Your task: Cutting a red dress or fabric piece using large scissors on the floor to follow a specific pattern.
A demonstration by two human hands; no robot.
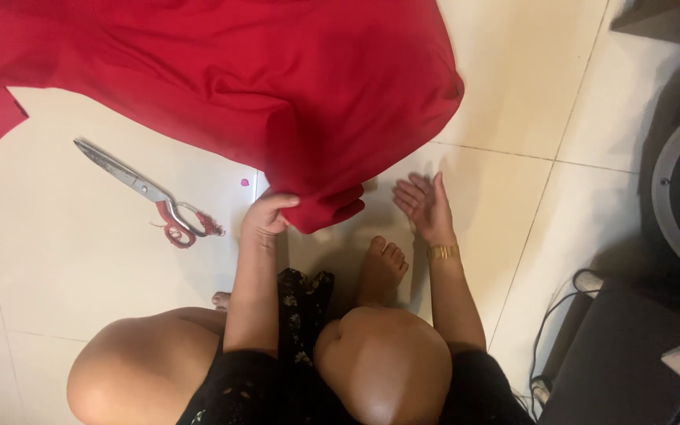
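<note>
The left hand (265, 216) is pinching the bottom edge of a big red cloth (222, 75), with its fingers curled around the fold. The cloth is lying spread over the white tiled floor (64, 260) in front of the person's knees. The right hand (425, 206) is lying open just beside the cloth, fingers straight and close together, holding nothing. Big scissors (139, 191) with red-wrapped handles are lying on the floor to the left.

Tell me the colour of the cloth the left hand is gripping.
Plain red; the cloth, pinched by the left hand, shows best in the head view.
</note>
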